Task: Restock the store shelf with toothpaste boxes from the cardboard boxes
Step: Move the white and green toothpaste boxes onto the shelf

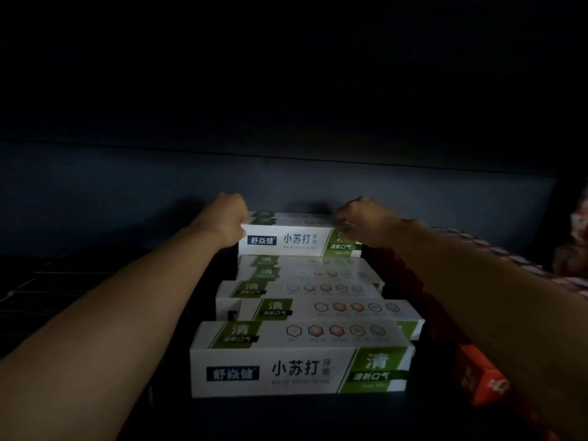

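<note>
our fingers curl round both ends of a white and green toothpaste box, left hand and right hand holding it at the back of the dark shelf, behind a row of matching boxes, with red boxes just beside on the right.

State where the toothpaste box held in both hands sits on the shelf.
The held toothpaste box sits at the centre back of the shelf, between the left hand and right hand, behind the row of matching boxes.

I see white-green toothpaste boxes lying flat in a row front-to-back on dark shelf, rearmost box raised w/ both ends gripped.
</note>
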{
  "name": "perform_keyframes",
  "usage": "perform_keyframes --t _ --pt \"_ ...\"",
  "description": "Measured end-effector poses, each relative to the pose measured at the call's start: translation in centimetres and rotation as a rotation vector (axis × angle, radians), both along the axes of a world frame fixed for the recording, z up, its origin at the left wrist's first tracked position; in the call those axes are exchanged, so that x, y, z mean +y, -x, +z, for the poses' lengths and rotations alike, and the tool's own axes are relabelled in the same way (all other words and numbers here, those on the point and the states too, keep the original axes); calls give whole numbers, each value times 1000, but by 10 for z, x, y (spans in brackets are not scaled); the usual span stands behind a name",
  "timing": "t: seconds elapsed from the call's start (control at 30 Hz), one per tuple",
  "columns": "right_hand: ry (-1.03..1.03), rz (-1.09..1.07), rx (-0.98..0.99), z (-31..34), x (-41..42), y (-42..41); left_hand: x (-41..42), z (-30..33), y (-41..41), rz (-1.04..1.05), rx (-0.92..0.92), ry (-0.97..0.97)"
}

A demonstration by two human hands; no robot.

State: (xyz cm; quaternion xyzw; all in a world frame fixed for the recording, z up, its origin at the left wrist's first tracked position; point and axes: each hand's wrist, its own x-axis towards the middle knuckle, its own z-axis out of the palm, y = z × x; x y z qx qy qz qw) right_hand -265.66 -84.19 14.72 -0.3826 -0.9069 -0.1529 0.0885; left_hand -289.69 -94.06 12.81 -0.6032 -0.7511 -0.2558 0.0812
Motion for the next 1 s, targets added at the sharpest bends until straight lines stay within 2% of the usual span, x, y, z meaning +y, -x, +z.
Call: perform_keyframes --t 0.43,0.83,1.0 --pt "35 -40 -33 3 -16 -10 -24 15 -21 -24 70 111" --pt "9 239 -38 27 -94 -38 -148 48 -106 13 145 201" --pt "-37 259 14 17 -143 -63 -181 49 -137 -54 201 165"
